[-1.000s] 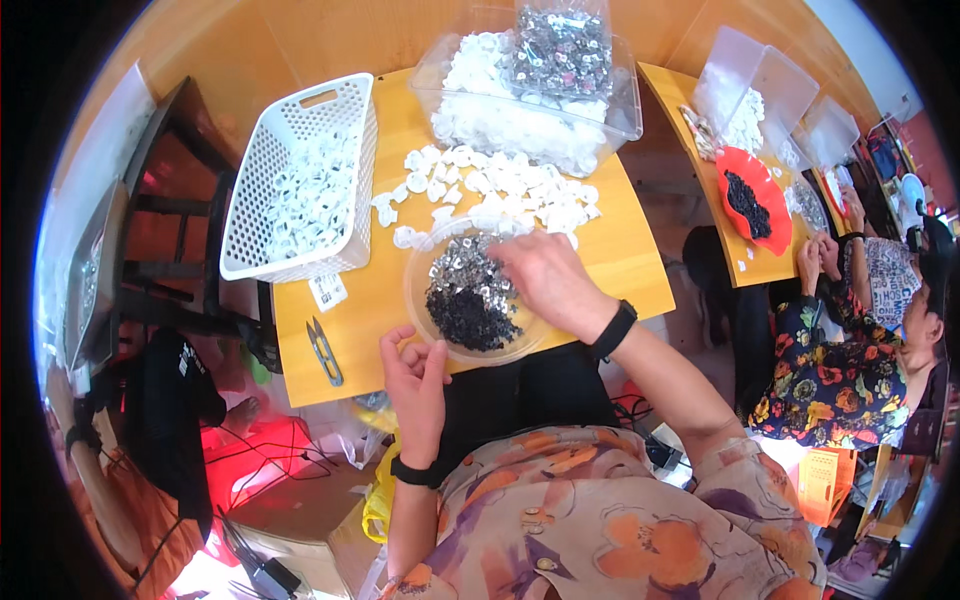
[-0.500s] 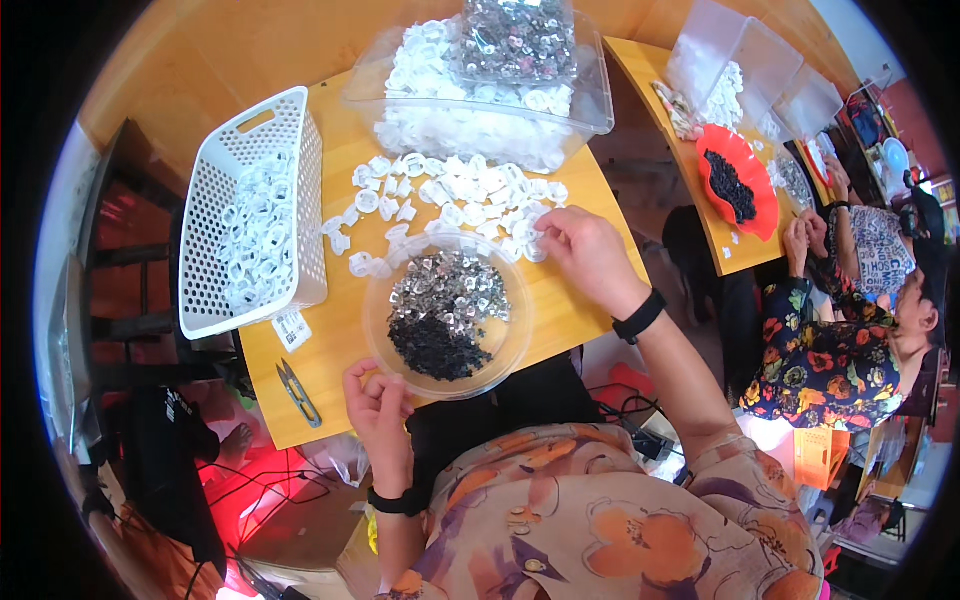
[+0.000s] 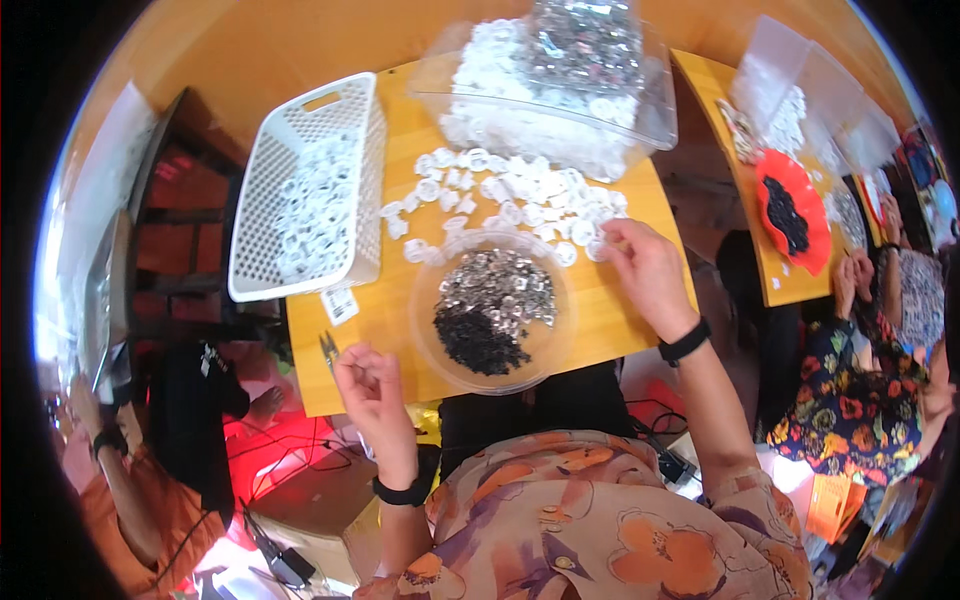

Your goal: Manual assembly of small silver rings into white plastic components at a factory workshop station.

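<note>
My right hand (image 3: pixel 650 275) is at the right end of a spread of small white plastic pieces (image 3: pixel 540 185). Its thumb and forefinger are closed at the edge of one white plastic piece (image 3: pixel 595 250). My left hand (image 3: pixel 372 395) hovers over the table's front edge with the fingers curled in; whatever they hold, if anything, is too small to make out. Between the hands stands a clear round bowl (image 3: pixel 427 352) of small silvery metal parts (image 3: pixel 505 285) and black parts (image 3: pixel 478 342). Thread snips (image 3: pixel 328 347) lie partly hidden behind my left hand.
At the left, a white perforated basket (image 3: pixel 250 235) holds more clear-white pieces. A clear bin (image 3: pixel 655 115) at the back carries white pieces and a bag of metal parts (image 3: pixel 588 45). People work beside me; a red dish (image 3: pixel 815 235) sits on the right-hand table.
The whole view has shifted, so the table sits further right. My left hand has moved left from the bowl's rim toward the snips. My right hand stays by the white pieces.
</note>
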Demonstrator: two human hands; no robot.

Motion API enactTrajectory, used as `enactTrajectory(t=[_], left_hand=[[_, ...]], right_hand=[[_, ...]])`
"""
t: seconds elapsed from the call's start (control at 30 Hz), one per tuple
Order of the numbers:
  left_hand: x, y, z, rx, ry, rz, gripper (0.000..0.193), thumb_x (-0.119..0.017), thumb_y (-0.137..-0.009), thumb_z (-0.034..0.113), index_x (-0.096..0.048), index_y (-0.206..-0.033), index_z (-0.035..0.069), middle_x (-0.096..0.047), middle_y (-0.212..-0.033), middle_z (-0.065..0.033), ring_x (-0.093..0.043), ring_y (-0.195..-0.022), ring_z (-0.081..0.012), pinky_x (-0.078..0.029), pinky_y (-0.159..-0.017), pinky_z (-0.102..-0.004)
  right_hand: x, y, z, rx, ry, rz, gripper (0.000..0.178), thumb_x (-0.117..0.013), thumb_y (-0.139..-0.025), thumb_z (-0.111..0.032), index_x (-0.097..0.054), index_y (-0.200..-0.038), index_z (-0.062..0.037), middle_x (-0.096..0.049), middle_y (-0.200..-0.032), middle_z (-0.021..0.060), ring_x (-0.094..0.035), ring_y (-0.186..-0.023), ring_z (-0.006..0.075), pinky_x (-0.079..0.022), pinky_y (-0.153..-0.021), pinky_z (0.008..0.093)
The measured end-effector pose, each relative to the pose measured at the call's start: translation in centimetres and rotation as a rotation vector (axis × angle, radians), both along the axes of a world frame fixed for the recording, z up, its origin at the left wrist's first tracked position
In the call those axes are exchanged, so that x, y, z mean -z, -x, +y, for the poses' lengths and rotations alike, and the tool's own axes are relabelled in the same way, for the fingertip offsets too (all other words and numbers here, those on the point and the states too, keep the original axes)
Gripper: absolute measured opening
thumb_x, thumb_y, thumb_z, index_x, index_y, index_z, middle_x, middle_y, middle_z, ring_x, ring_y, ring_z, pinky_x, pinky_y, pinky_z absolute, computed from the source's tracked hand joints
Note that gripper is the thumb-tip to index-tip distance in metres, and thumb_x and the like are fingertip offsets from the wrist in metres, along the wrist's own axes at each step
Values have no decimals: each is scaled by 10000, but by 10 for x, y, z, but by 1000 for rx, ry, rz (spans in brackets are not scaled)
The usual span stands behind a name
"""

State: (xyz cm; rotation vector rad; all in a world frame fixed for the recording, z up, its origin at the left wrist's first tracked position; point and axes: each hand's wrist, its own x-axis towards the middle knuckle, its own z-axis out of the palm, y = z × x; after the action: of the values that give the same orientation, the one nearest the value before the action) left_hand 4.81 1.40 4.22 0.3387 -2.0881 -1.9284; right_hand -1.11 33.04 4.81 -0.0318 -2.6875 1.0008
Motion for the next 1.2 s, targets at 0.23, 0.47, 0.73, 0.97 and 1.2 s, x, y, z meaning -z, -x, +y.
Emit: enactTrajectory(t=[0.23, 0.47, 0.73, 0.97, 1.2], left_hand=[[-63, 29, -28, -48, 102, 148, 111, -587, -904, 81, -547, -1002, 48, -517, -834, 33, -429, -669, -21, -327, -577, -159], [-66, 16, 4, 58, 70, 74, 118, -594, -896, 75, -554, -1005, 53, -515, -803, 38, -416, -645, -22, -325, -565, -167], [-49, 3, 69, 483, -133, -143, 258, -554, -912, 70, -565, -1168, 45, -612, -1014, -12, -550, -759, -49, -442, -664, -186], [-30, -2, 93, 390, -451, -173, 155, -594, -909, 111, -639, -1026, 19, -665, -863, -40, -622, -743, -94, -476, -659, -204], [-26, 3, 76, 316, -397, -188, 69, -604, -892, 99, -620, -921, 39, -663, -868, -45, -625, -744, -100, -466, -655, -205]], right_hand=[[12, -2, -3, -43, -6, -80, 210, -675, -744, -50, -630, -949, -51, -615, -856, 134, -608, -744, 304, -486, -668, 396], [13, -2, -3, -91, -36, -34, 186, -674, -758, -60, -618, -934, -45, -613, -818, 119, -598, -712, 278, -485, -651, 369], [-31, -28, -22, -234, 1248, -514, 211, -640, -886, -147, -615, -1071, -46, -616, -863, -37, -521, -687, 34, -434, -615, 189], [-33, -42, -56, -427, 1499, -710, 221, -596, -918, -155, -594, -1115, -56, -600, -874, -36, -520, -689, 35, -432, -610, 189], [-33, -47, -72, -280, 1012, -464, 156, -581, -922, -124, -618, -1049, -42, -596, -812, -41, -518, -703, 17, -430, -622, 176]])
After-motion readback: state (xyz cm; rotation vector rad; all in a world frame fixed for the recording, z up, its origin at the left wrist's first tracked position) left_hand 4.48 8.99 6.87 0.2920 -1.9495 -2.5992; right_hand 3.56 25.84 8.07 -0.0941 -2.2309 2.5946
